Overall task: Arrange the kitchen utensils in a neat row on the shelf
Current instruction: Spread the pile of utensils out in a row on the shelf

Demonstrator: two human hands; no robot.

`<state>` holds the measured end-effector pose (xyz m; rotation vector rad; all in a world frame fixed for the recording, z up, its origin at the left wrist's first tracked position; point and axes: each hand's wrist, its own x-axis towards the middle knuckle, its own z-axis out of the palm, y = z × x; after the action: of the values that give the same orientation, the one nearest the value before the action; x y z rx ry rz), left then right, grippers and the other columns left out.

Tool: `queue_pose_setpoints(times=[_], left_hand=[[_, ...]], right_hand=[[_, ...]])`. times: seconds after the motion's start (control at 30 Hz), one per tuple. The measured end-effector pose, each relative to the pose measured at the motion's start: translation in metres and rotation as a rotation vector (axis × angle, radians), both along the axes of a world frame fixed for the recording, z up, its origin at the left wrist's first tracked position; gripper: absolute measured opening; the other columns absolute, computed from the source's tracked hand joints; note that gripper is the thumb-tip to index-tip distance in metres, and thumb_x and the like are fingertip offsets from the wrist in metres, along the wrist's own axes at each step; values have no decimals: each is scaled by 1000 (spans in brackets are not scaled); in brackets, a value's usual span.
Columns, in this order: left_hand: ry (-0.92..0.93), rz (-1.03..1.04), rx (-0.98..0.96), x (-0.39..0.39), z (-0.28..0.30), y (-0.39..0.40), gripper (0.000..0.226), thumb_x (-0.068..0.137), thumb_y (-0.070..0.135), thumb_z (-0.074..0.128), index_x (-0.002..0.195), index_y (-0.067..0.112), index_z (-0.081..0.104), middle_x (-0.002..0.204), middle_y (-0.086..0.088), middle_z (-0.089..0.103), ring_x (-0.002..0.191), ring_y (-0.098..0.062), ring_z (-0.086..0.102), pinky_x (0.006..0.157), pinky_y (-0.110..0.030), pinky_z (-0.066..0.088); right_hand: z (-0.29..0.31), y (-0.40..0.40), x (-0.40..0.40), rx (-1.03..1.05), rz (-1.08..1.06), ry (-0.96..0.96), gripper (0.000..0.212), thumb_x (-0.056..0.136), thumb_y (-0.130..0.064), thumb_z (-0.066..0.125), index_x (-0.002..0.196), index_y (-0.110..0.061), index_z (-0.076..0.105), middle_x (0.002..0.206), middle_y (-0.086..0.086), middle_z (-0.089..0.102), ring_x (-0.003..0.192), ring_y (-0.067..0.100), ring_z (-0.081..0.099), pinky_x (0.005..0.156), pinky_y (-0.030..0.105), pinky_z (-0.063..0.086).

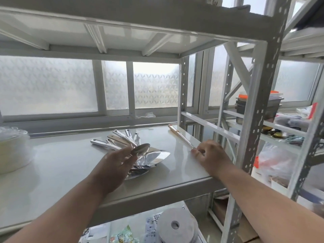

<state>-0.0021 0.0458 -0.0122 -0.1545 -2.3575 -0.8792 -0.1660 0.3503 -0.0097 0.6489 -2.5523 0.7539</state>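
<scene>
A heap of shiny steel spatulas and ladles (150, 157) lies in the middle of the white shelf (66, 165), handles fanned toward the back. My left hand (116, 165) reaches over the heap and pinches the bowl of a steel spoon (141, 149) between fingers and thumb. One wooden-handled utensil (180, 135) lies apart along the shelf's right edge, handle pointing to the back. My right hand (209, 155) rests on its near metal end, fingers curled over it and hiding the head.
A stack of white plastic lids or plates (12, 149) stands at the shelf's left end. A perforated steel post (257, 109) rises at the front right corner. The neighbouring rack holds metal trays (254, 109) and bags. A paper roll (175, 225) sits on the shelf below.
</scene>
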Motion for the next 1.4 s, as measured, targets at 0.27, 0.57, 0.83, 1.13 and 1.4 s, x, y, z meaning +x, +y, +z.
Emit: queue_pose_setpoints(times=[0.27,0.57,0.83,1.13,1.4], left_hand=[[-14,26,16,-2,-2,-1,46,103,28,65,106,74,65,86,19,73,82,-8,67,77,-25,52],[47,51,-28,-1,-6,-6,22,105,34,60,121,43,72,85,14,72,82,-13,65,77,-30,52],[202,104,-380,11,14,-1,19,102,34,55,112,26,70,94,8,75,80,-26,71,64,-38,57],[154,7,-523,17,45,52,26,104,38,53,124,31,68,120,8,77,100,-29,74,78,-43,58],[-424,246,-634,21,23,68,75,94,69,43,163,49,20,163,10,47,143,-24,52,113,-46,41]], right_hand=[[-5,-3,1,10,-95,19,30,96,-41,64,79,-18,71,82,1,54,100,29,54,92,36,46],[-12,-2,2,-43,-166,227,29,85,-36,72,106,-16,68,118,8,64,121,32,50,101,49,43],[21,-26,92,7,306,341,59,92,-44,65,144,-29,43,151,-2,43,138,20,44,107,47,47],[57,-48,124,138,288,450,9,95,-29,66,101,-24,71,91,-7,71,93,21,61,69,44,57],[11,-33,80,8,19,233,4,90,-14,69,90,-14,64,85,5,68,81,33,65,67,41,54]])
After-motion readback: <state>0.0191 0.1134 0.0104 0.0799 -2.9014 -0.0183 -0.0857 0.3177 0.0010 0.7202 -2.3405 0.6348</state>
